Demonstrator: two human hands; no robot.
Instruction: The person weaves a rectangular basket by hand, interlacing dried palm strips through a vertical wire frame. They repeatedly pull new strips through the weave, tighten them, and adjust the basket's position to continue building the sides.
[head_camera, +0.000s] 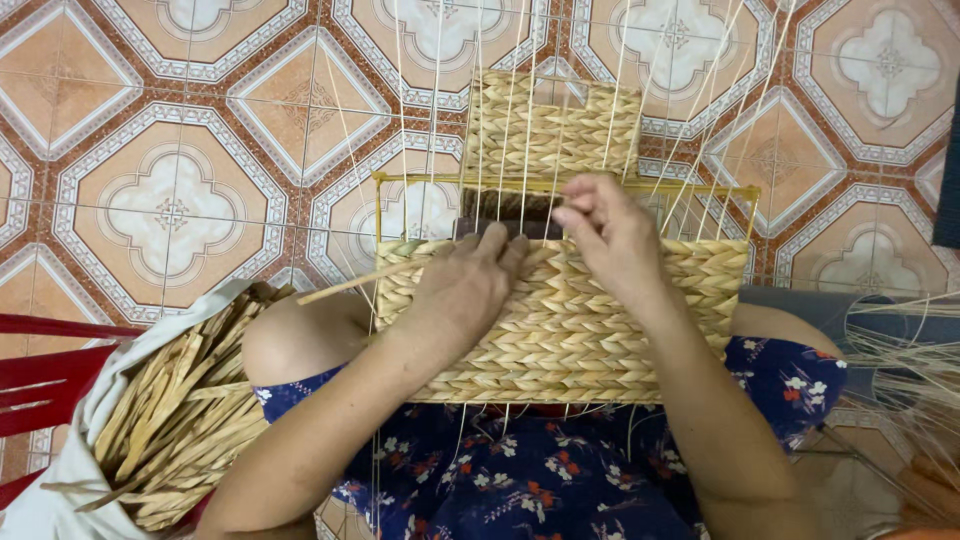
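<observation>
Woven straw panel (590, 330) is resting on the person's lap, strung on thin upright strands within a yellow wire frame (560, 184). Left hand (462, 290) is lying flat on the weave, fingers (500, 248) pressed together at its upper edge. Right hand (610, 232) is pinching a strand near the frame's top bar. Bundled straw strips (175, 420) are lying in a white bag at left, above the patterned tile floor (170, 150).
</observation>
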